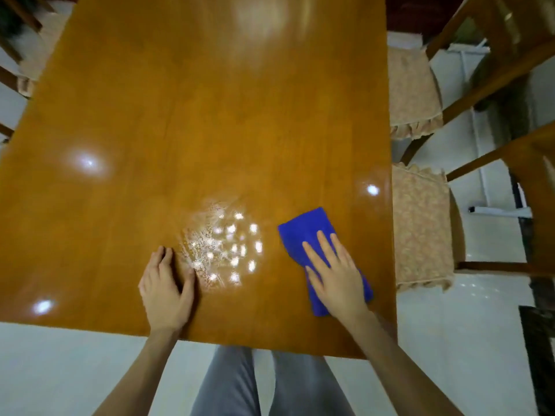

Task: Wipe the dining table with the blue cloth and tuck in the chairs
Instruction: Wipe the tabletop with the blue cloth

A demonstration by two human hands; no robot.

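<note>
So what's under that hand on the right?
The blue cloth, lying flat on the dining table. The right hand presses on it, fingers straight. Cloth shows ahead of the hand and beside the wrist; its middle and the tabletop beneath are covered.

head view, steeply down, close.

The far end of the glossy orange-brown wooden dining table (210, 115) is cut off by the top edge. The right hand (335, 274) covers the near part of the folded blue cloth (306, 226) by the right edge of the tabletop. The nearer wooden chair with beige patterned cushion (420, 229) and the farther wooden chair (408, 94) run out at the right; whether their seats reach under the tabletop cannot be told. The dark chair (18, 28) beside the far left corner is blurred.
</note>
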